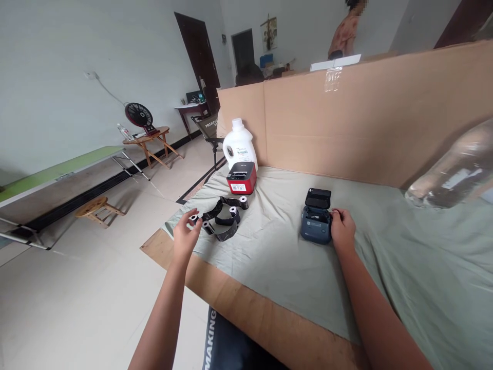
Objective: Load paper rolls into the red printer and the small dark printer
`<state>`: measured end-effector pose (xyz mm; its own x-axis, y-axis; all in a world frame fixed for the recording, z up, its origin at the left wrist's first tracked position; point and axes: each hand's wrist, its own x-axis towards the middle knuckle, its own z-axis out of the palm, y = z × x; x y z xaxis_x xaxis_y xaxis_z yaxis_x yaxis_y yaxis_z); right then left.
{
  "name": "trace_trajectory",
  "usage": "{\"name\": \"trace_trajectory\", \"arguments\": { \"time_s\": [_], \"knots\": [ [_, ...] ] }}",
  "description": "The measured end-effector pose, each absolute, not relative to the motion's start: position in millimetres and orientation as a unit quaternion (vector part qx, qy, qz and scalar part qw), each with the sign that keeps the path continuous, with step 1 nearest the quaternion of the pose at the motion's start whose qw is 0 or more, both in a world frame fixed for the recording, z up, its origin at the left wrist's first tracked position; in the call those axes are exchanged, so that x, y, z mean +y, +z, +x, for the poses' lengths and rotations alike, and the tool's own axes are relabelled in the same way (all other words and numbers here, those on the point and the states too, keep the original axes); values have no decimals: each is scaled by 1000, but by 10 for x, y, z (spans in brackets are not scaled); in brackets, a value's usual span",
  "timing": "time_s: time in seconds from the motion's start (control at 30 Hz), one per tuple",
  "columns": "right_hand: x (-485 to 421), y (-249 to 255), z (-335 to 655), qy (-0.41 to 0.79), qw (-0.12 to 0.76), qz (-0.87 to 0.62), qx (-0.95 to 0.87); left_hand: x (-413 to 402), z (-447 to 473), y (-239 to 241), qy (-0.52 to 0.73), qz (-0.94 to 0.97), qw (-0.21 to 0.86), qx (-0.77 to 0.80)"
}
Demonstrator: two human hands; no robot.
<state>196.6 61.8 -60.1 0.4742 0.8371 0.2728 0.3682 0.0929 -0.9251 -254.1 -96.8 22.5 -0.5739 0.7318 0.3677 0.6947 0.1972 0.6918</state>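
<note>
Forearms [165,311] outstretched, my left hand [185,234] pinches a small black-and-white roll [193,219]; my right hand [343,229], clamp unclear, seemingly steadies a boxy navy plastic printer [315,232].

Pale wall [46,67], glossy floor [96,293], dark door [199,49], green-topped folding table [69,165], 2 wooden stools [92,206]

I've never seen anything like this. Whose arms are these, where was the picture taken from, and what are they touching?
There's no machine: these are a person's own bare hands, seen by a camera worn on their head, looking forward and down. The left hand holds a small roll, beside loose black ribbon. The right hand touches the side of a dark blue printer, whose lid is open. Farther back on the green cloth stand a red-and-black receipt printer and a white jug.
</note>
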Motion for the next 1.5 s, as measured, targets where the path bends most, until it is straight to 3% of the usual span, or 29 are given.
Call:
{"name": "trace_trajectory", "arguments": {
  "time_s": [0.23, 0.43, 0.57, 0.7, 0.87, 0.97, 1.03, 1.2, 1.37, 1.5],
  "knots": [
    [624, -594, 1966, 210, 572, -636, -473, -540, -3064, 374, 250, 484, 67, 836],
    [628, -608, 1956, 204, 572, -633, -480, -693, -3203, 78, 307, 449, 140, 827],
    [618, -595, 1944, 205, 576, -631, -478, -809, -3084, -79, 382, 429, 134, 808],
    [615, -581, 1943, 209, 576, -629, -479, -722, -2960, 72, 465, 421, 111, 771],
    [612, -584, 1935, 218, 581, -625, -473, -377, -2343, 527, 661, 447, 129, 589],
    [605, -554, 1922, 233, 591, -616, -466, -123, -1722, 705, 696, 473, 201, 502],
    [594, -469, 1918, 240, 604, -603, -464, 31, -1301, 756, 690, 500, 238, 466],
    [449, 112, 1933, 252, 615, -527, -530, 250, -480, 729, 621, 601, 216, 454],
    [157, 730, 1908, 349, 518, -431, -651, 253, -68, 544, 539, 666, 279, 433],
    [63, 819, 1859, 312, 435, -416, -735, 202, 64, 401, 521, 665, 330, 421]
  ]
}}
